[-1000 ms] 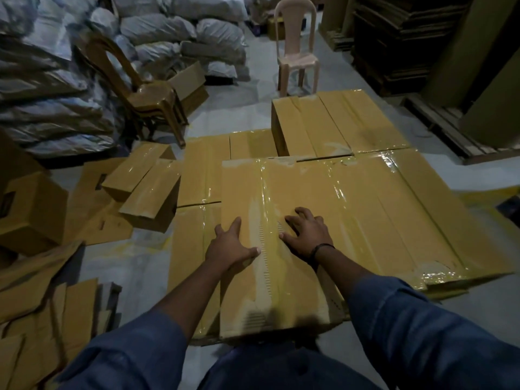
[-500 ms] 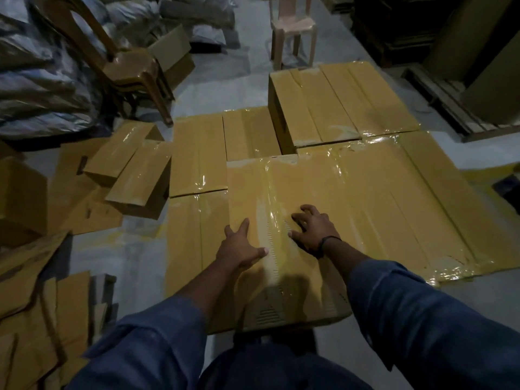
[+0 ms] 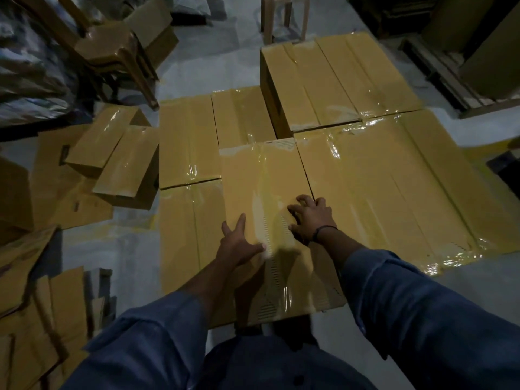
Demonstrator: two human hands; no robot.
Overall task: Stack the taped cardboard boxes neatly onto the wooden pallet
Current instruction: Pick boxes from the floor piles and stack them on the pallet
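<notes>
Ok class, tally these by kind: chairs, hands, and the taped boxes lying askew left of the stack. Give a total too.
Chairs: 2 (brown chair, pale chair)
Hands: 2 (left hand, right hand)
Askew boxes: 2 (far box, near box)
Total: 6

The glossy, tape-wrapped tan box (image 3: 264,187) before me lies flat, just beside the wide taped layer (image 3: 394,192) on my right. 1 raised box (image 3: 332,80) sits behind; lower boxes (image 3: 185,142) lie left.
</notes>
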